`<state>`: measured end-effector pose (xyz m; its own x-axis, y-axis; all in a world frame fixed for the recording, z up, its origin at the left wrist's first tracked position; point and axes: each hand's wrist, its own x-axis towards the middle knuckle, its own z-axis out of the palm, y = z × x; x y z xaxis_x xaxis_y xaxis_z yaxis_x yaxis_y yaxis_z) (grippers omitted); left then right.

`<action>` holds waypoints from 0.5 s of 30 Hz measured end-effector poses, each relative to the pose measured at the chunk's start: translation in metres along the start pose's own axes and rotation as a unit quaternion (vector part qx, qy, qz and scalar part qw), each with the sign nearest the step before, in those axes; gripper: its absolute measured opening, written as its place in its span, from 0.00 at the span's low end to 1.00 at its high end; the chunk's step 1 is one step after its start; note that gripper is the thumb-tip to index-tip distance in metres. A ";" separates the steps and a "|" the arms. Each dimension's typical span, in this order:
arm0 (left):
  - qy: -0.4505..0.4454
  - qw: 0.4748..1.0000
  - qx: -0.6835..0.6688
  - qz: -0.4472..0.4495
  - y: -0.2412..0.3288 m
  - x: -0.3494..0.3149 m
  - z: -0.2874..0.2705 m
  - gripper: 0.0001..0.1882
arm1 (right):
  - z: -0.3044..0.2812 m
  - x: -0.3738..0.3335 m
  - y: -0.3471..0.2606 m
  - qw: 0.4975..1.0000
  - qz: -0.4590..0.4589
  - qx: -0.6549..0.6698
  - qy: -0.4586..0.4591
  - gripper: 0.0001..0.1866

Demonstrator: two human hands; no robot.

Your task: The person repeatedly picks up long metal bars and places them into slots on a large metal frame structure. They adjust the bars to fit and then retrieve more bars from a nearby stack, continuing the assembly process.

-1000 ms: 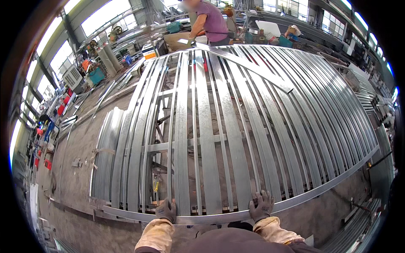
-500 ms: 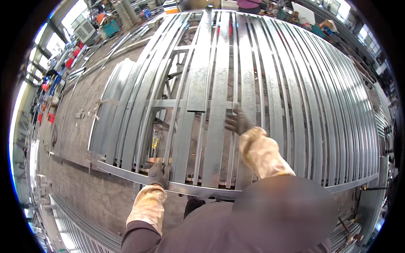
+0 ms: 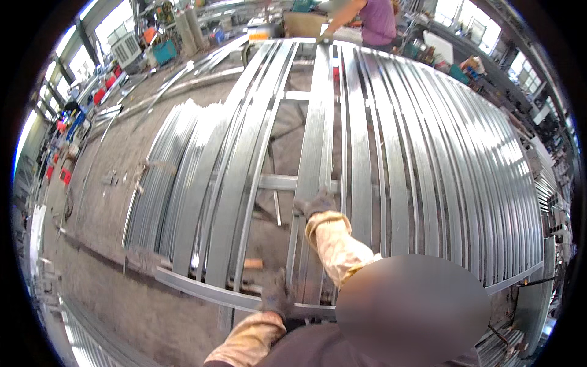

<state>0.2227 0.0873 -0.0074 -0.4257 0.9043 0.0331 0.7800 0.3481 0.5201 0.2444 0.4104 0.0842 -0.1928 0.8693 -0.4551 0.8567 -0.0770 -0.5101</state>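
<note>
Long silvery metal channels [image 3: 362, 153] lie side by side across a metal frame, running away from me. My right hand [image 3: 318, 203], in a dark glove with a tan sleeve cover, rests on a channel [image 3: 313, 134] beside a wide gap, fingers apart. My left hand [image 3: 277, 298], gloved alike, is at the frame's front rail [image 3: 208, 293], close to the near ends of the channels. Its fingers look stretched forward, though they are slightly blurred. At the far end another person [image 3: 379, 21] in a purple top has a hand [image 3: 324, 38] at that channel's end.
A crossbar [image 3: 278, 181] spans the gap, with a small orange-brown block [image 3: 252, 263] near its front. Tightly packed channels [image 3: 165, 177] lie at the left. A grey cabinet [image 3: 124, 48] and a teal box [image 3: 164, 52] stand at the back left.
My right hand has moved left and nearer. A wider gap shows between the middle channels, and the short-ended channel on top no longer shows. More of the other person is visible.
</note>
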 end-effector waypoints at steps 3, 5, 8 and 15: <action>-0.069 0.996 -0.046 -0.012 0.006 0.007 -0.001 0.38 | -0.005 -0.006 -0.020 0.997 0.037 -0.067 0.012 0.61; -0.082 0.994 -0.059 -0.028 0.000 0.008 -0.002 0.38 | -0.001 -0.016 -0.033 0.997 0.057 -0.059 -0.009 0.59; -0.053 0.990 -0.116 -0.060 -0.008 0.022 0.010 0.36 | 0.015 -0.001 -0.027 0.996 0.061 -0.064 0.026 0.56; -0.040 0.951 -0.302 -0.047 0.002 0.237 0.031 0.32 | 0.050 0.078 0.025 0.995 0.082 -0.028 0.041 0.52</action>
<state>0.1373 0.3096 -0.0251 -0.4251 0.9005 -0.0914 0.3230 0.2452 0.9141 0.2272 0.4518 -0.0007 -0.0093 0.8845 -0.4664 0.8993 -0.1966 -0.3908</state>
